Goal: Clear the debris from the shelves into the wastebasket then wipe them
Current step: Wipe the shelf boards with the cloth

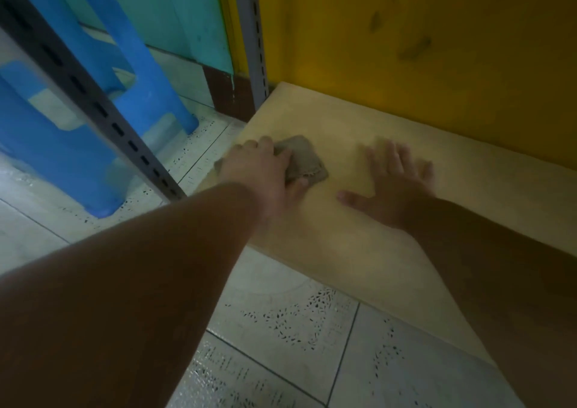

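Mid-frame, left hand [262, 170] presses its fingers down on a crumpled grey-brown rag [304, 161] on the pale wooden shelf [359, 251], while right hand [393, 186] lies flat beside it, fingers spread.

On the shelf [359, 245], the left hand [265, 170] presses the cloth [307, 161] near its left edge; the right hand [396, 186] lies flat just right.

Pale wooden shelf [359, 245]: grey cloth [307, 161] near left edge under left hand [265, 170]; right hand [393, 183] flat mid-shelf.
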`<state>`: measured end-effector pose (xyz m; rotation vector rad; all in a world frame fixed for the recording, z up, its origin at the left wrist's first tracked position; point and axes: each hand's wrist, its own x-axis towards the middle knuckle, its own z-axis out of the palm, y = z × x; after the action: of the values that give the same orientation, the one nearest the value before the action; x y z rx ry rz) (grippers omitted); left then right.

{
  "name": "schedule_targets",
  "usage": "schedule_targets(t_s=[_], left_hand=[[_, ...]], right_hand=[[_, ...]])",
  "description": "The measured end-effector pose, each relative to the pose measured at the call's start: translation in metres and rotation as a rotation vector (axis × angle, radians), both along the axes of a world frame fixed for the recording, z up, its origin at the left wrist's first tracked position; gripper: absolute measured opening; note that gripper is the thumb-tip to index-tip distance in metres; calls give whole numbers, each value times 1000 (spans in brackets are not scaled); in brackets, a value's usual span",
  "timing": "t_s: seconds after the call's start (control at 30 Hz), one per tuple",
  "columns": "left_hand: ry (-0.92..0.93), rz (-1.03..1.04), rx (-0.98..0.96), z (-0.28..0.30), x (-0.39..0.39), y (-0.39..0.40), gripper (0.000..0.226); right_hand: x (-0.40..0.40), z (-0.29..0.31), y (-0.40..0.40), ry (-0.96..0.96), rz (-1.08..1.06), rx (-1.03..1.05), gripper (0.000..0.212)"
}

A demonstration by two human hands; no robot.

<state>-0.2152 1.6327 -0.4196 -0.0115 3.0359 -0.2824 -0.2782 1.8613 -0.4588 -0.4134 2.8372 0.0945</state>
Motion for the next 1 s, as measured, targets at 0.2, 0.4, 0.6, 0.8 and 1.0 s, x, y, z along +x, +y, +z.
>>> schedule_targets(t_s=[0.2,0.4,0.6,0.8,1.0], left_hand=[[14,-52,253,-19,22,-10,72],[-71,-10,248,-24,45,-19,73],[-61,260,218,-25,66,-14,64],[-47,286,315,-30,96,44,62],[-135,62,286,-22,83,54,62]], right_hand=[[2,0,0,32,8,2,124],[5,1,4,17,40,7,120],[38,-1,8,6,0,-22,91],[78,4,26,2,31,-113,67],[105,26,57,-32,-75,-279,60]])
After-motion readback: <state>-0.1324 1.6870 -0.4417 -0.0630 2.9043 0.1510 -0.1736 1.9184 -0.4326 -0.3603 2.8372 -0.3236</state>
